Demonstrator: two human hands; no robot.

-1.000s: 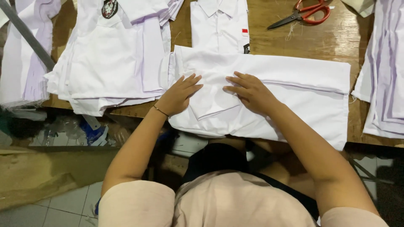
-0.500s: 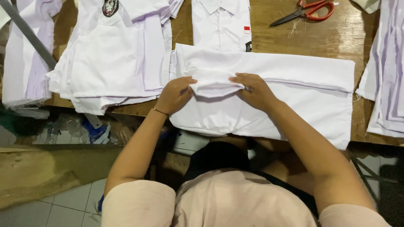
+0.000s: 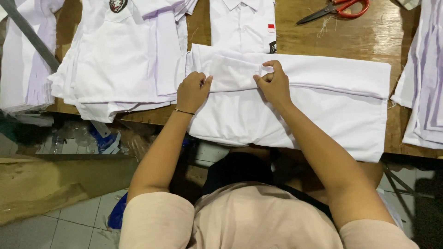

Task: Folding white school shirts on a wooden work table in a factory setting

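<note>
A white shirt lies flat across the near edge of the wooden table, its lower part hanging a little over the rim toward the person. Both hands are on it, set apart from each other at either end of a folded flap of the same cloth. The left hand pinches the flap's left end between thumb and fingers, a thin bracelet showing at the wrist. The right hand is curled shut on the flap's right corner, knuckles up, fingertips tucked into the fabric. Just beyond the hands, farther on the table, rests another white shirt with its collar up and a small red-and-white patch on the chest. To the left sits a loose stack of white shirts, the top one bearing a dark round badge. At the far right edge lies another pile of white garments. Red-handled scissors lie on the bare wood at the far side, well apart from both hands.
</note>
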